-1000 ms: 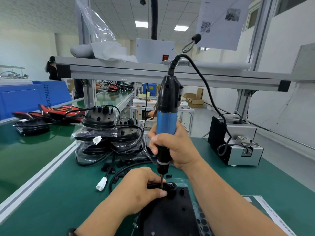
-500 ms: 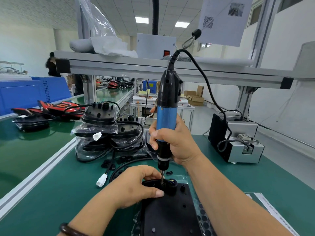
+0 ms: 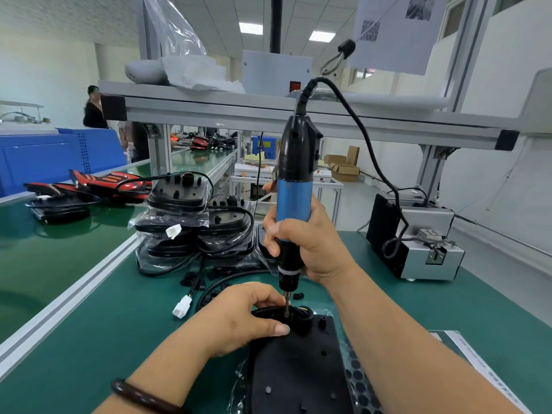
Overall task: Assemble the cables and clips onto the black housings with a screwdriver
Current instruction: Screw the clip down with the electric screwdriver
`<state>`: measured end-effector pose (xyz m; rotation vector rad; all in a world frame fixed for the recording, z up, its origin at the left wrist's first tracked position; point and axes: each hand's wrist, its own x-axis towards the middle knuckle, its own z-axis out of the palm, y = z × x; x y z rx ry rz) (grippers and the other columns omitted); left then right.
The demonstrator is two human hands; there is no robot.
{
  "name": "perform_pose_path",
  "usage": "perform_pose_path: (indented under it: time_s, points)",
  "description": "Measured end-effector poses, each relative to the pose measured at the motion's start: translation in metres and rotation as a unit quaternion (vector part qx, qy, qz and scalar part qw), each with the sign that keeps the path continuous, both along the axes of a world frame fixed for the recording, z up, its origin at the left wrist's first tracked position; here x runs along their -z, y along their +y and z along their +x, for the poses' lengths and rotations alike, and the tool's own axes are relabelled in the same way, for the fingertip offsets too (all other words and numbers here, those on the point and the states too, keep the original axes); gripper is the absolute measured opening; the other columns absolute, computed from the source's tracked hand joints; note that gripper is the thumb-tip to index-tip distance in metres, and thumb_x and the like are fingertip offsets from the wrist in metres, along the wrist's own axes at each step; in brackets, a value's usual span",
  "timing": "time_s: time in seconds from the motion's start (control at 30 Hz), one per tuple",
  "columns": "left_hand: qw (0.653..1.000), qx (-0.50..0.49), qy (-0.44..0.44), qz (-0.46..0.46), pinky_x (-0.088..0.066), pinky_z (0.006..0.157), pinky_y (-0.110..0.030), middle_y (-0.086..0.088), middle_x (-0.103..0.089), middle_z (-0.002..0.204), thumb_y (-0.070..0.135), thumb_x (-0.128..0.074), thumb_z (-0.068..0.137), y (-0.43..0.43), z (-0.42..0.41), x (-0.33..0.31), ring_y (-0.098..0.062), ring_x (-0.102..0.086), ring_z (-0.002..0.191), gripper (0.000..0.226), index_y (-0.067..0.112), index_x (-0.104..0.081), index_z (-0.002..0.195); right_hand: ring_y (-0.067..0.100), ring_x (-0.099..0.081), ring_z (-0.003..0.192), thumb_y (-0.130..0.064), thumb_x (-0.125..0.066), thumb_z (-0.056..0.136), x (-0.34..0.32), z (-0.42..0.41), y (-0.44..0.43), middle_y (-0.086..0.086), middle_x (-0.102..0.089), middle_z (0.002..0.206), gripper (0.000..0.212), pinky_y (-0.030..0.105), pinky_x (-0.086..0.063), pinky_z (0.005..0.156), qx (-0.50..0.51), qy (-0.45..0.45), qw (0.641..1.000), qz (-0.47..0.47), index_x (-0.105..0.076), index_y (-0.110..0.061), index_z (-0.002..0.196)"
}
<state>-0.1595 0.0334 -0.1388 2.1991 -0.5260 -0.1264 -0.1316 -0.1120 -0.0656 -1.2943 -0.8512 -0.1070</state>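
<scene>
Black housing (image 3: pixel 298 372) lies flat on the green mat (image 3: pixel 89 339), near centre, long axis running near to far. Your left hand (image 3: pixel 239 319) reaches in from the left & pinches a black clip (image 3: pixel 268 312) at the housing's far edge, thumb on top. Your right hand (image 3: pixel 310 243) grips the blue electric screwdriver (image 3: pixel 294 201) upright right above, bit (image 3: pixel 286 303) pointing straight down just beside your left fingertips. The drive axis is vertical, and the left hand is nearer the screw point. Can't tell if the bit is seated. The cable (image 3: pixel 221 286) loops off far-left to a white connector (image 3: pixel 182 306). Bagged housings (image 3: pixel 179 234) are stacked beyond. Writing: QR code on the hanging sheet (image 3: pixel 388 31), text unreadable. Printed strip (image 3: pixel 478 372) near right is blurred. No brand seen on the driver.
</scene>
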Motion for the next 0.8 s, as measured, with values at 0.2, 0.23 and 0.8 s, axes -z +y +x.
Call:
perform_pose_path:
  time_s: [0.2, 0.23, 0.8]
  points:
    - [1.000, 0.014, -0.015, -0.004, -0.041, 0.098, -0.012, 0.016, -0.064, 0.113, 0.027, -0.079, 0.077, 0.000, -0.001, 0.001, 0.008, -0.057, 0.106, 0.041, 0.035, -0.065, 0.114, 0.020, -0.049, 0.045, 0.003, -0.058, 0.072, -0.003, -0.002, -0.012, 0.004, -0.053, 0.061, 0.047, 0.028, -0.045, 0.051, 0.061, 0.012, 0.995, 0.079, -0.055, -0.015, 0.116]
    - [1.000, 0.016, -0.024, 0.004, -0.040, 0.098, -0.011, 0.019, -0.063, 0.112, 0.029, -0.079, 0.077, 0.001, -0.001, 0.001, 0.009, -0.056, 0.106, 0.041, 0.038, -0.064, 0.114, 0.020, -0.048, 0.044, 0.001, -0.062, 0.069, -0.006, -0.003, -0.018, 0.005, -0.052, 0.060, 0.045, 0.026, -0.045, 0.049, 0.082, 0.030, 0.989, 0.116, -0.056, -0.012, 0.112]
    - [0.993, -0.047, -0.107, 0.033, -0.049, 0.084, -0.026, 0.017, -0.065, 0.088, 0.036, -0.080, 0.073, -0.008, -0.004, -0.001, 0.002, -0.060, 0.084, 0.015, 0.043, -0.070, 0.083, 0.017, -0.047, 0.044, -0.004, -0.058, 0.072, 0.002, -0.029, -0.176, 0.003, -0.050, 0.058, 0.025, 0.020, -0.043, 0.042, 0.307, 0.147, 0.909, 0.241, -0.047, -0.017, 0.090]
